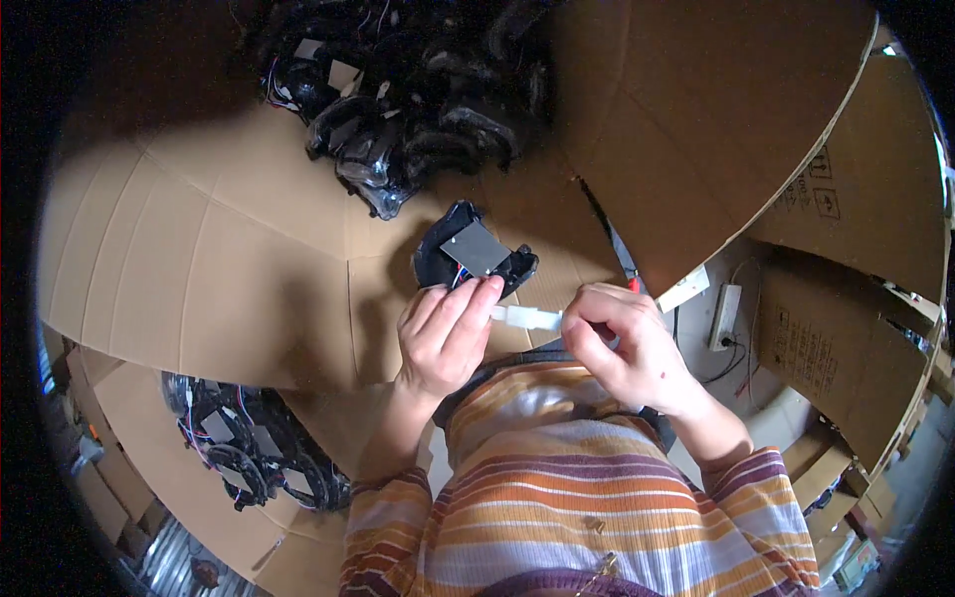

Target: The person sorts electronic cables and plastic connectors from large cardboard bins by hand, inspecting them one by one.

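1. Black plastic housing (474, 259), with a grey plate on its upper face and thin coloured wires at its near edge, is seen held low over a cardboard-covered desk (249, 289), just in front of a striped sweater.
2. Left hand (446, 333) is curled around the housing's near edge, thumb and fingers pinching it where the wires come out.
3. Right hand (627, 343) is closed in a pinch on a small white connector (527, 317), which bridges the gap between the two hands; something red shows just behind this hand, too hidden to identify.
4. For a clean mating, the connector is judged best kept square to its socket and pressed straight, with the housing braced firmly and the wires left slack.
5. A pile of similar black parts (398, 109) lies at the far side of the desk, and another heap (249, 448) sits in a carton at lower left.
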Action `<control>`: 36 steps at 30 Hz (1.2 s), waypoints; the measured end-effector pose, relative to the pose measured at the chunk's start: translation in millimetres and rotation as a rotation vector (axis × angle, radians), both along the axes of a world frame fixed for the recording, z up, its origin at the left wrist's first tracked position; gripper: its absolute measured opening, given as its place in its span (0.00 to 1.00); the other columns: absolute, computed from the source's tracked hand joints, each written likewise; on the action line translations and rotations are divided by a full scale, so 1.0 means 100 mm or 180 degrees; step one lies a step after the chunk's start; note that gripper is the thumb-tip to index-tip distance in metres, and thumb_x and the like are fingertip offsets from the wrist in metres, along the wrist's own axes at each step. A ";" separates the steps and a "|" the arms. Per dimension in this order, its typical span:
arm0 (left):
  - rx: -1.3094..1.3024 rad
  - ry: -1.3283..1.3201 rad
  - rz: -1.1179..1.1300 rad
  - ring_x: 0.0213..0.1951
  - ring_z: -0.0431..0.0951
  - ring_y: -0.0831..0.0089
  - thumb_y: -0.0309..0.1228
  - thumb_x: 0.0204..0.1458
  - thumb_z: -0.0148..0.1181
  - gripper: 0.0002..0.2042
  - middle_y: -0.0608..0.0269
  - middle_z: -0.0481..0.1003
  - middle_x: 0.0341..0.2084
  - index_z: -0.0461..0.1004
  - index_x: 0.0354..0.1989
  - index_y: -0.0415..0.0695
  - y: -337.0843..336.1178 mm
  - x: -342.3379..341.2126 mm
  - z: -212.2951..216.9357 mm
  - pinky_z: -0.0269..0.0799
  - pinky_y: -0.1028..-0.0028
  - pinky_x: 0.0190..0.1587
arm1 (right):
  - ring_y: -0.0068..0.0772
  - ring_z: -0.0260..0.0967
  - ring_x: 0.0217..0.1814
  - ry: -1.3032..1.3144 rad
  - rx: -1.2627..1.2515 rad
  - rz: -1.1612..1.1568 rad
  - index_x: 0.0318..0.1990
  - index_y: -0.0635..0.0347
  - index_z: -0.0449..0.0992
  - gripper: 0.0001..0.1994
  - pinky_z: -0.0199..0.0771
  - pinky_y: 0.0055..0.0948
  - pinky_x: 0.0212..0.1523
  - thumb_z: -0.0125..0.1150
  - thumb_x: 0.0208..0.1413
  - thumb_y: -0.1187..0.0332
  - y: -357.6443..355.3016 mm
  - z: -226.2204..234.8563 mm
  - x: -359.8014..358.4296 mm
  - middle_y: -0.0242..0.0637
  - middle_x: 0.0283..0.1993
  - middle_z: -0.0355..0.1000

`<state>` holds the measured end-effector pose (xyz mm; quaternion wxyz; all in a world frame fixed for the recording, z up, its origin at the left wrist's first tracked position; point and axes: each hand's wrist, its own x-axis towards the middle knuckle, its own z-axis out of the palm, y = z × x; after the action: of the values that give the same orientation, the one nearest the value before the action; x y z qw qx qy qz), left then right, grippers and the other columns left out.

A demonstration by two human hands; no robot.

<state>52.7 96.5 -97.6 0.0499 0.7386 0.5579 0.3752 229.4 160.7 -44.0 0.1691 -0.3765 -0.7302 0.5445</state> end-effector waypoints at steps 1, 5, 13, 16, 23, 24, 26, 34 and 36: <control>0.0044 0.0024 -0.0054 0.23 0.67 0.69 0.18 0.31 0.54 0.17 0.58 0.70 0.27 0.70 0.36 0.37 0.01 0.02 0.00 0.65 0.75 0.25 | 0.32 0.58 0.20 -0.0001 -0.0011 -0.0003 0.20 0.66 0.64 0.05 0.56 0.25 0.21 0.46 0.43 0.74 -0.01 -0.01 -0.01 0.37 0.18 0.61; -0.0039 0.0013 -0.0147 0.22 0.67 0.69 0.18 0.31 0.55 0.17 0.58 0.70 0.28 0.69 0.36 0.36 0.02 0.04 -0.02 0.64 0.76 0.24 | 0.38 0.59 0.19 -0.0115 0.0308 -0.0121 0.19 0.67 0.65 0.05 0.57 0.29 0.21 0.48 0.41 0.74 -0.01 -0.02 -0.05 0.40 0.17 0.60; -0.0842 -0.1593 -0.0068 0.29 0.70 0.64 0.19 0.37 0.50 0.11 0.56 0.70 0.29 0.70 0.33 0.37 0.10 -0.10 -0.02 0.66 0.73 0.32 | 0.37 0.63 0.29 0.0186 0.0282 0.0110 0.21 0.64 0.67 0.04 0.62 0.29 0.28 0.49 0.41 0.73 0.13 -0.16 0.12 0.40 0.26 0.63; -0.0900 -0.1277 -0.0693 0.38 0.67 0.64 0.24 0.39 0.52 0.10 0.58 0.68 0.35 0.72 0.33 0.40 0.18 -0.13 0.17 0.62 0.70 0.40 | 0.43 0.62 0.40 0.0352 0.0682 0.0683 0.25 0.63 0.68 0.05 0.64 0.35 0.38 0.51 0.40 0.71 0.07 -0.22 -0.07 0.46 0.43 0.61; -0.1560 -0.2977 -0.1024 0.46 0.63 0.61 0.31 0.48 0.46 0.12 0.53 0.63 0.42 0.67 0.41 0.44 -0.15 -0.06 -0.01 0.56 0.67 0.48 | 0.41 0.66 0.30 0.0178 -0.0099 0.0723 0.25 0.63 0.70 0.04 0.66 0.31 0.29 0.51 0.42 0.72 -0.20 -0.29 -0.22 0.44 0.28 0.67; -0.1444 -0.2673 -0.0477 0.46 0.63 0.63 0.30 0.47 0.46 0.12 0.54 0.62 0.44 0.67 0.41 0.42 -0.25 -0.12 -0.16 0.57 0.69 0.48 | 0.35 0.63 0.24 0.0119 -0.0226 0.0498 0.22 0.64 0.69 0.04 0.63 0.26 0.25 0.49 0.42 0.74 -0.21 -0.31 -0.18 0.41 0.23 0.65; -0.2234 -0.0935 0.0474 0.45 0.64 0.60 0.38 0.43 0.52 0.18 0.52 0.61 0.45 0.67 0.39 0.38 -0.55 -0.12 -0.47 0.60 0.66 0.47 | 0.30 0.58 0.19 0.0318 0.0125 0.0178 0.20 0.65 0.68 0.04 0.56 0.23 0.19 0.48 0.42 0.76 -0.24 -0.47 -0.12 0.39 0.19 0.61; -0.2748 -0.0234 -0.0141 0.28 0.71 0.59 0.38 0.47 0.45 0.12 0.58 0.70 0.26 0.66 0.36 0.43 -1.34 0.04 -1.04 0.67 0.67 0.28 | 0.29 0.59 0.19 0.0342 -0.0101 0.0273 0.20 0.65 0.68 0.04 0.57 0.22 0.19 0.48 0.42 0.77 -0.28 -0.37 -0.24 0.37 0.19 0.62; -0.2945 -0.0648 0.0147 0.24 0.72 0.62 0.34 0.48 0.45 0.13 0.58 0.71 0.22 0.64 0.40 0.44 -1.21 -0.11 -0.61 0.67 0.67 0.27 | 0.31 0.60 0.20 0.0350 0.0005 0.0290 0.21 0.66 0.68 0.04 0.60 0.24 0.22 0.49 0.41 0.77 -0.23 -0.39 -0.22 0.38 0.20 0.64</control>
<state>41.3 -24.4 -158.8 0.4197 0.5857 0.6750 0.1588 207.2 137.7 -83.0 0.1843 -0.3122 -0.7366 0.5710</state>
